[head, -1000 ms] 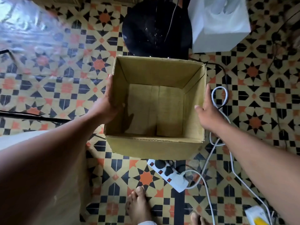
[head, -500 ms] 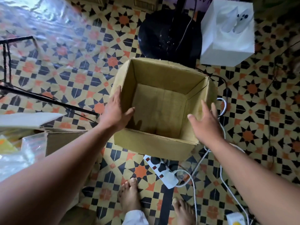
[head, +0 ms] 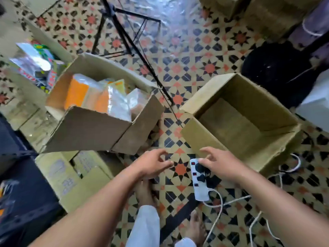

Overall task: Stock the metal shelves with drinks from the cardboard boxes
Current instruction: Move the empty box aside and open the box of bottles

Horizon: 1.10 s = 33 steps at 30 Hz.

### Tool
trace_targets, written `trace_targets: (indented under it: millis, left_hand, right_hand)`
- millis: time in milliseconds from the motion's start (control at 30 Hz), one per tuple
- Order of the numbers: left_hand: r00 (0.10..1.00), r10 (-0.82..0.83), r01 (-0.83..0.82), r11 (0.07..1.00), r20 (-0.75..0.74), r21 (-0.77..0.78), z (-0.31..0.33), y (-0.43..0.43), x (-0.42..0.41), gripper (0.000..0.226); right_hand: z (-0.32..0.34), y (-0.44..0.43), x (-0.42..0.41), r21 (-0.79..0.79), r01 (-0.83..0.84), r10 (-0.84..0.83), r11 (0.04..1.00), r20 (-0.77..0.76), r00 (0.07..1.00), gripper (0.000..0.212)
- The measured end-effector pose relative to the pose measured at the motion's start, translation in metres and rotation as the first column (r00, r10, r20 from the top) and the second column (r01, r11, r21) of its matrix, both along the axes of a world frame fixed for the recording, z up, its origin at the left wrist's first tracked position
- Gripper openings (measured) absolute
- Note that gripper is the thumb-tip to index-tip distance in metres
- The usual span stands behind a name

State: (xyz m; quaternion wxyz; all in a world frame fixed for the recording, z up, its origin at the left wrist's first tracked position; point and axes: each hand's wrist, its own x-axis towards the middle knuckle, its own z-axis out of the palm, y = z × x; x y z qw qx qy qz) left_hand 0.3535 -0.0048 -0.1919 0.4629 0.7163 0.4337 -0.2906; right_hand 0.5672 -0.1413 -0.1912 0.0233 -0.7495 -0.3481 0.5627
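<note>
floor (head: 179,68): star-pattern tiles, blk/orange/cream | pwr strip (head: 200,193): white, red switches, blk plugs in, lying on tiles btm ctr | white cables (head: 221,202) trail from it twd btm R | blk tripod (head: 124,36) top ctr | clear plastic sheet (head: 178,9) behind tripod | blk round base (head: 277,68) upper R | white box (head: 313,107) R edge, just beside base

You stand barefoot on a floor (head: 179,72) of star-patterned tiles in cream, black and orange. To your right an open, empty cardboard box (head: 258,97) sits on it, with a white power strip (head: 200,191) and its white cables (head: 219,211) lying just beside the near corner and a black round base (head: 270,72) beyond. To your left are stacked cartons (head: 71,184), a black tripod (head: 124,36) stands further out, and a clear plastic sheet (head: 178,9) covers the far tiles.
</note>
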Motion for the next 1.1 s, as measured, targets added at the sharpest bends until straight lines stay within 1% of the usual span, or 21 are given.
trace_targets:
  millis: [167,233,333,400,467,533,667,767,867,1000,1100]
  left_hand:
    - [0.964,0.266,-0.265,0.964,-0.028,0.023,0.025,-0.017,-0.109,0.058]
    - [0.924,0.382,-0.381,0.924,-0.034,0.031,0.027,-0.022,-0.151,0.06]
    - [0.839,0.543,-0.539,0.839,-0.044,0.077,0.024,-0.027,-0.21,0.052]
    - [0.788,0.613,-0.604,0.787,-0.056,0.121,0.015,-0.028,-0.245,0.054]
    - [0.762,0.643,-0.624,0.76,-0.075,0.18,0.002,-0.029,-0.277,0.058]
    - [0.741,0.667,-0.642,0.738,-0.078,0.209,-0.011,-0.03,-0.305,0.063]
    - [0.759,0.647,-0.611,0.746,-0.07,0.265,-0.035,-0.025,-0.35,0.064]
    - [0.767,0.639,-0.598,0.744,-0.057,0.297,-0.06,-0.016,-0.378,0.066]
    - [0.782,0.621,-0.572,0.75,-0.057,0.332,-0.086,-0.004,-0.399,0.067]
    - [0.79,0.611,-0.564,0.756,-0.047,0.334,-0.12,0.008,-0.41,0.07]
    - [0.764,0.645,-0.588,0.717,-0.036,0.374,-0.14,0.015,-0.411,0.066]
  right_hand:
    - [0.023,0.043,-0.077,0.036,-0.219,0.219,0.975,-0.01,0.976,0.054]
    - [0.025,0.062,-0.115,0.055,-0.305,0.306,0.951,-0.004,0.952,0.055]
    - [0.025,0.086,-0.179,0.116,-0.434,0.437,0.893,-0.005,0.899,0.056]
    - [0.025,0.1,-0.222,0.141,-0.502,0.506,0.853,0.004,0.862,0.053]
    - [0.022,0.114,-0.261,0.155,-0.567,0.571,0.809,0.016,0.821,0.048]
    - [0.015,0.127,-0.295,0.173,-0.583,0.593,0.794,-0.007,0.805,0.049]
    - [-0.013,0.147,-0.34,0.251,-0.468,0.494,0.847,-0.049,0.868,0.053]
    - [-0.044,0.162,-0.357,0.301,-0.44,0.468,0.846,-0.022,0.884,0.052]
    - [-0.076,0.175,-0.365,0.314,-0.497,0.518,0.809,0.022,0.855,0.053]
    - [-0.112,0.196,-0.372,0.329,-0.557,0.587,0.763,0.009,0.81,0.057]
    - [-0.134,0.211,-0.378,0.315,-0.63,0.663,0.71,0.002,0.748,0.058]
